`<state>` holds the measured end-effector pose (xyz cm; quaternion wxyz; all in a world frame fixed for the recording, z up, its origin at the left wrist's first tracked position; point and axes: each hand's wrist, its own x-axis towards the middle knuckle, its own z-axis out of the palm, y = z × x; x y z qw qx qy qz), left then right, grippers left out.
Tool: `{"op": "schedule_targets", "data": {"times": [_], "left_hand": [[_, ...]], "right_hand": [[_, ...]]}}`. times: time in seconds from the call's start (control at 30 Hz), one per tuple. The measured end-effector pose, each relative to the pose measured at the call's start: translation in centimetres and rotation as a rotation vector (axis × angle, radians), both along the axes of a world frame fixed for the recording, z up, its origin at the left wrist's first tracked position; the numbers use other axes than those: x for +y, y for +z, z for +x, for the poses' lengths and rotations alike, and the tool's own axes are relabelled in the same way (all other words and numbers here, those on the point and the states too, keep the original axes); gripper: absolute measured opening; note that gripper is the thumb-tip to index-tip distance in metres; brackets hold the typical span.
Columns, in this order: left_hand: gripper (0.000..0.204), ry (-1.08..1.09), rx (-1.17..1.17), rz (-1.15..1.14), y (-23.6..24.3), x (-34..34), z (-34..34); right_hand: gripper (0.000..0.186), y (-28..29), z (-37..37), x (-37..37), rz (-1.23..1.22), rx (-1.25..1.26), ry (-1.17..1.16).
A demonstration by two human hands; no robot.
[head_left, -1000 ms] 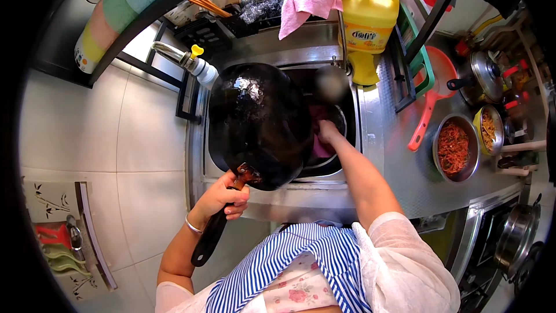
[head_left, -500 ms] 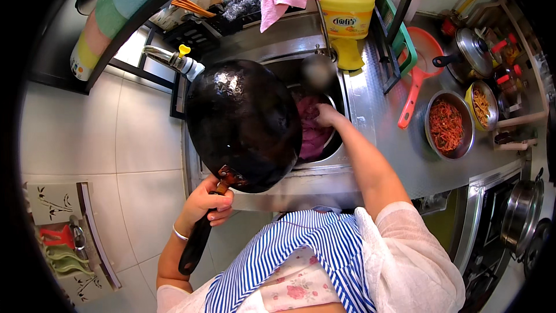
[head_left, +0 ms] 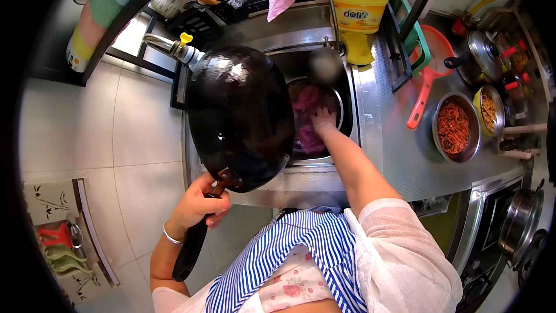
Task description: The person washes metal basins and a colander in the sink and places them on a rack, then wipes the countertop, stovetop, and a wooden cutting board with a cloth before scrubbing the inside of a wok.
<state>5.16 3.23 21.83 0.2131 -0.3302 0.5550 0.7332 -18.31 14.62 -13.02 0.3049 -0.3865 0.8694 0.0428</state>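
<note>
My left hand [head_left: 204, 203] is wrapped round the black handle [head_left: 191, 249] of a dark wok [head_left: 240, 119]. The wok is tilted up over the left part of the sink, its dark, shiny underside showing. Down in the sink, a round metal basin [head_left: 340, 107] holds water and a pink cloth [head_left: 310, 139]. My right hand [head_left: 324, 122] reaches into this basin with its fingers spread on the wet cloth. The wok hides the basin's left side and much of the sink.
A faucet [head_left: 168, 45] with a yellow knob juts in behind the wok. Behind the sink stand a yellow jug [head_left: 359, 0] and a yellow sponge [head_left: 357, 49]. On the right counter lie a red strainer [head_left: 425, 78], a bowl of shredded orange-red food [head_left: 457, 127] and a lidded pot [head_left: 480, 58].
The wok has shifted slightly and tilted more on edge. My right hand has moved lower in the basin, its fingers now spread over the cloth, where before they were bunched on it.
</note>
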Motion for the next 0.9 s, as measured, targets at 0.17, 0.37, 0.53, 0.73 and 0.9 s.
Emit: {"op": "schedule_targets", "data": {"times": [0.17, 0.37, 0.53, 0.73, 0.9], "left_hand": [[0.054, -0.127, -0.067, -0.213, 0.6, -0.3, 1.2], [0.050, -0.268, -0.154, -0.496, -0.6, -1.4, 4.6], [0.047, -0.440, -0.171, -0.924, -3.6, -1.1, 8.5], [0.044, -0.387, -0.134, -1.232, -7.7, 0.5, 13.0], [0.046, -0.226, -0.106, -1.310, -10.7, 2.6, 15.1]], "right_hand": [[0.026, 1.9, -2.2, 0.3, -0.106, -0.188, 0.091], [0.023, 0.3, -3.2, 1.2, -0.223, -0.108, -0.024], [0.020, -0.2, -2.9, 1.7, -0.227, -0.124, -0.035], [0.019, -1.2, -2.6, 2.0, -0.226, -0.138, 0.064], [0.035, 0.3, -1.8, 1.4, -0.125, -0.161, 0.131]]}}
